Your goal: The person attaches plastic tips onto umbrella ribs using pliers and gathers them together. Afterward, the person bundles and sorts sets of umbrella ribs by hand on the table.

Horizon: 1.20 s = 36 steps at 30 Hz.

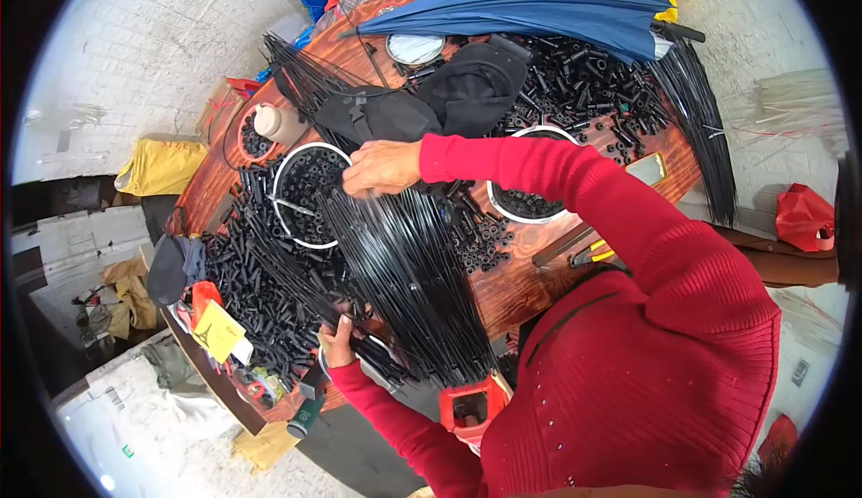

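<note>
My left hand (339,341) is closed round a bundle of thin black rods (301,282) at the lower left of the table, thumb uppermost. My right hand (382,170) has its fingers curled together over the rim of a white bucket (278,184) holding small black rings. What those fingers pinch is hidden. Between my hands and my body lies a wide fan of long black rods (404,273), its upper end just below my right hand. Short black tubular parts (260,318) are heaped beside my left hand.
A second white-rimmed bucket (492,197) stands right of my right hand. Behind lie a black bag (382,116), a black cap (476,80) and a folded blue umbrella (530,8). Yellow-handled pliers (593,254) lie near my body; a pale bottle (280,125) stands at the far left.
</note>
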Tool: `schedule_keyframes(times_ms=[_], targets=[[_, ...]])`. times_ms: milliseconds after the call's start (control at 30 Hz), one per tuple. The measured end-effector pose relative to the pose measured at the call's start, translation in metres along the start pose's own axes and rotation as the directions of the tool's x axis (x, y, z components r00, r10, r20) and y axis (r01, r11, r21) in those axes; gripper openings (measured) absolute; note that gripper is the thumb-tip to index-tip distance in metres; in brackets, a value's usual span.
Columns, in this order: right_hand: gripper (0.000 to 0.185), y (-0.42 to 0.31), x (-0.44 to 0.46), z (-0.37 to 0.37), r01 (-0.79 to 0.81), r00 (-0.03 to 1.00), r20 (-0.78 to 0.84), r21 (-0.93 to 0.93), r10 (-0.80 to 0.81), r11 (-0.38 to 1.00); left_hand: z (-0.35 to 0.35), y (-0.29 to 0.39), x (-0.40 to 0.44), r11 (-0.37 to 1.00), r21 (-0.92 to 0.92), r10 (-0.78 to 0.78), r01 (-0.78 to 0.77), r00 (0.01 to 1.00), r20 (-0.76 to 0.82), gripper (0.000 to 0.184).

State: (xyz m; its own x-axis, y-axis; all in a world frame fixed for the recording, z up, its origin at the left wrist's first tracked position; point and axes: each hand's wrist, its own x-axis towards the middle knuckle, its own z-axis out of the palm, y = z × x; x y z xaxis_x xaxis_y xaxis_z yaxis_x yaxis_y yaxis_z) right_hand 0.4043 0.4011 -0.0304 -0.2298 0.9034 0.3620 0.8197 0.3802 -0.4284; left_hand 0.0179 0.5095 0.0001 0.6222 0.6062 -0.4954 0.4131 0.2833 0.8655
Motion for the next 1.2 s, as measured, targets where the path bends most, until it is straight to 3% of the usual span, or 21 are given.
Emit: schedule_keyframes(times_ms=[67,100,267,367,433,500,533,567,667,733,800,833,933,967,1000,1100,1200], targets=[[0.018,-0.002,0.011,0.005,-0.035,0.999,0.003,0.125,0.035,0.992,0.011,0.015,-0.003,0.999,0.033,0.038,-0.039,0.998,0.040,0.028],[0.025,0.001,0.016,0.020,-0.037,0.999,-0.021,0.045,0.038,0.998,0.019,0.026,-0.006,0.998,0.046,0.034,-0.035,0.999,0.032,0.028],[0.018,0.010,0.017,0.045,-0.017,0.999,-0.039,-0.180,0.010,0.984,0.020,0.044,-0.011,0.995,0.068,0.076,-0.079,0.996,0.048,0.028],[0.007,0.011,0.022,0.026,0.053,0.970,0.242,-0.231,0.005,0.971,0.019,0.048,-0.011,0.999,0.042,0.015,-0.016,1.000,0.019,0.026],[0.009,0.008,0.024,0.012,0.100,0.983,0.173,-0.220,-0.062,0.970,0.027,0.053,-0.013,0.999,0.038,0.011,-0.012,1.000,0.030,0.028],[0.015,0.000,0.037,-0.007,0.094,0.925,0.378,-0.186,-0.017,0.978,0.041,0.059,-0.018,0.994,0.097,-0.038,0.048,0.995,-0.096,0.034],[0.018,-0.007,0.042,-0.021,0.087,0.878,0.478,-0.167,0.004,0.982,0.041,0.057,-0.018,0.989,0.117,-0.084,0.086,0.996,-0.020,0.039],[0.024,-0.020,0.047,-0.048,0.189,0.889,0.444,-0.136,-0.110,0.973,0.046,0.056,-0.018,0.989,0.120,-0.085,0.086,0.996,-0.019,0.039],[0.025,-0.037,0.072,-0.079,0.265,0.879,0.444,-0.154,-0.173,0.952,0.055,0.039,-0.011,0.990,0.116,-0.102,0.084,0.981,0.164,0.035],[0.025,-0.046,0.091,-0.100,0.246,0.860,0.482,-0.103,-0.167,0.964,0.047,-0.001,0.005,0.980,0.149,0.103,-0.128,0.981,0.167,0.036],[0.024,-0.042,0.107,-0.106,0.227,0.840,0.515,-0.049,-0.170,0.973,0.043,-0.002,0.008,0.919,0.330,0.103,-0.214,0.941,0.323,0.030],[0.026,-0.037,0.114,-0.105,0.231,0.859,0.482,-0.065,-0.172,0.971,0.045,0.003,0.006,0.917,0.335,0.105,-0.219,0.939,0.327,0.030],[0.028,-0.038,0.135,-0.103,0.193,0.884,0.449,-0.103,-0.128,0.976,0.054,0.020,-0.012,0.951,0.267,0.089,-0.157,0.964,0.250,0.039],[0.028,-0.043,0.140,-0.107,0.162,0.878,0.470,-0.108,-0.093,0.981,0.060,0.025,-0.016,0.963,0.268,-0.054,0.015,0.989,0.137,0.047],[0.028,-0.047,0.146,-0.110,0.130,0.870,0.490,-0.115,-0.058,0.985,0.065,0.027,-0.018,0.962,0.274,-0.055,0.016,0.989,0.136,0.047],[0.029,-0.043,0.161,-0.099,0.114,0.852,0.522,-0.126,-0.032,0.985,0.077,0.027,-0.019,1.000,-0.016,0.000,0.003,0.981,0.194,0.038],[0.031,-0.041,0.166,-0.088,0.191,0.901,0.416,-0.135,-0.120,0.972,0.069,0.027,-0.015,1.000,0.004,-0.007,0.006,0.967,0.253,0.032]])
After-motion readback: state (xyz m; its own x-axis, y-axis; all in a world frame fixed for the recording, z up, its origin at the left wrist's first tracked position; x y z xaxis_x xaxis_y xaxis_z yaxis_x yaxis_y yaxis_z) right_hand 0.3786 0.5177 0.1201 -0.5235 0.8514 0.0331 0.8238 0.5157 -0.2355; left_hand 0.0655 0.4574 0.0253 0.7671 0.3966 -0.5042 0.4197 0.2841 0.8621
